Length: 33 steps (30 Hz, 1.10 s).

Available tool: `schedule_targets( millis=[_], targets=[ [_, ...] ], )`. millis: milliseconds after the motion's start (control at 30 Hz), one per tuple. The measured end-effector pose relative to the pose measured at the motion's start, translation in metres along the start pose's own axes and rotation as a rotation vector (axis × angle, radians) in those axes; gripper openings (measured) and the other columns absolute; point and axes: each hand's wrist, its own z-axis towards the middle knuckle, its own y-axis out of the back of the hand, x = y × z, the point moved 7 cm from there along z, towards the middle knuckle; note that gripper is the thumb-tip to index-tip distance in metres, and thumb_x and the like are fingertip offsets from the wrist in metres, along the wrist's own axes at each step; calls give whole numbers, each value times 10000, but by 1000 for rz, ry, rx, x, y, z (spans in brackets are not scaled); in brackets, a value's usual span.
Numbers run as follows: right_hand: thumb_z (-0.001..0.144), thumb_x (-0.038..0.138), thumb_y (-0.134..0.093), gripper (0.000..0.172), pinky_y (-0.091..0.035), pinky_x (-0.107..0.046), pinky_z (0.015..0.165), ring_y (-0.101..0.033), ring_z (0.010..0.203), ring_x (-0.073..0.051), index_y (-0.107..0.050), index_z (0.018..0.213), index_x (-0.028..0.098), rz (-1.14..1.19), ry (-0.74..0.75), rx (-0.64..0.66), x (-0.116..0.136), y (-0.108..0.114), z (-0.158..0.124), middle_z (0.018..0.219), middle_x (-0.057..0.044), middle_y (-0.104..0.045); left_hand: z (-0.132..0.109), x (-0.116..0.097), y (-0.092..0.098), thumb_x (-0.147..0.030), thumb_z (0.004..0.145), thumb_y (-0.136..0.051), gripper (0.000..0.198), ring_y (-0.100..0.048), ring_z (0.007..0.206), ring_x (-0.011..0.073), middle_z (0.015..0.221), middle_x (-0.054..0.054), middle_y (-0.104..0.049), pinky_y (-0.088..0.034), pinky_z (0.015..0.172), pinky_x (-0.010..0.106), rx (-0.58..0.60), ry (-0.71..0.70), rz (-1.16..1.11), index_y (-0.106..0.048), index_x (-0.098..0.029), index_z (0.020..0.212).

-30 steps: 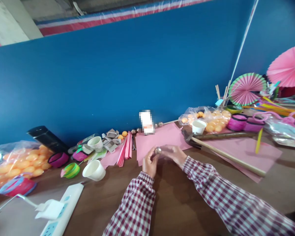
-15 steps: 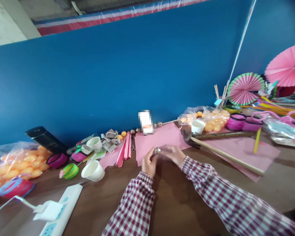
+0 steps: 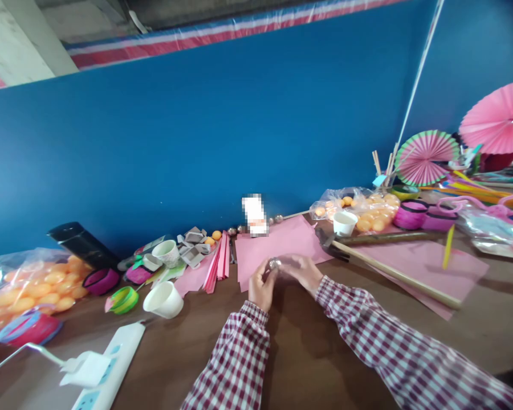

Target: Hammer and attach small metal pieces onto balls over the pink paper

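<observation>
A small shiny metal ball [image 3: 275,263] sits above the brown table, pinched between the thumb and fingers of my left hand [image 3: 261,285]. From the other side my right hand [image 3: 305,273] reaches toward the same ball. Its fingers are smeared by motion, so whether they grip the ball is unclear. Just beyond both hands lies a sheet of pink paper [image 3: 277,245]. More metal balls [image 3: 279,218] rest along the foot of the blue partition, beside a pixelated white object [image 3: 255,215].
A hammer [image 3: 393,270] lies on pink paper at right, near a white cup [image 3: 344,223] and bagged orange balls [image 3: 374,213]. To the left are folded pink strips [image 3: 217,265], another white cup [image 3: 163,300] and a power strip [image 3: 113,364]. The blue partition [image 3: 239,125] closes off the back.
The whole view has shifted slightly, with things appearing a little lower. My left hand still holds the metal ball, and my right hand stays close by, still blurred.
</observation>
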Motion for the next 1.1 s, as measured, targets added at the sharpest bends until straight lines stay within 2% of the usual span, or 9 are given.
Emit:
schedule_targets(
  millis=[100,233,467,633,733,833,933,1100],
  targets=[
    [621,354,-624,387,-480,-305,686,-563,763,-155,-572,954,163,-117,123,18,8,-5,-2,939,-61,-603,1,8,0,-271,652,-611,399,-536,969,216,1031,82,-602,-423,842,360,-8,70,-147,-557,-162,1032],
    [667,324,-590,351,-480,-293,676,-555,738,-138,-551,981,173,-259,203,10,13,-7,-4,939,-54,-591,-1,12,-3,-300,665,-597,373,-579,865,186,961,90,-620,-461,769,333,11,169,-317,-553,-143,1001],
    [701,275,-555,287,-473,-268,657,-544,744,-130,-541,973,188,-443,329,-12,22,-11,-12,914,-50,-573,-3,9,-1,-297,642,-621,333,-588,734,133,839,72,-625,-476,633,235,-43,243,-362,-569,-136,929],
    [699,291,-556,325,-476,-268,630,-549,698,-125,-532,1006,188,-424,297,-7,20,-9,-9,928,-51,-587,-5,9,-3,-350,655,-601,318,-593,701,141,805,72,-624,-479,646,271,-33,294,-416,-576,-127,881],
    [718,308,-528,324,-482,-290,679,-563,761,-143,-526,1019,186,-323,264,9,20,-7,-6,968,-53,-590,-4,8,-4,-354,660,-597,315,-598,708,155,825,81,-627,-478,671,304,-4,307,-465,-570,-128,878],
    [739,321,-497,323,-484,-297,699,-561,830,-160,-525,1030,185,-260,247,19,21,-7,-5,979,-55,-592,-3,8,-2,-293,647,-625,278,-594,740,144,862,80,-623,-467,715,289,-8,282,-480,-564,-126,860],
    [719,322,-527,348,-482,-292,683,-561,808,-161,-530,1036,181,-304,251,3,23,-7,-6,953,-53,-599,-4,9,-1,-272,659,-618,235,-586,727,118,866,58,-615,-464,721,269,-35,255,-487,-554,-140,843],
    [682,303,-581,386,-462,-279,675,-553,771,-148,-531,1045,179,-376,266,-15,27,-7,-8,934,-46,-604,-6,8,-6,-278,689,-588,199,-585,681,108,824,38,-609,-473,682,267,19,261,-509,-538,-150,833]
  ],
)
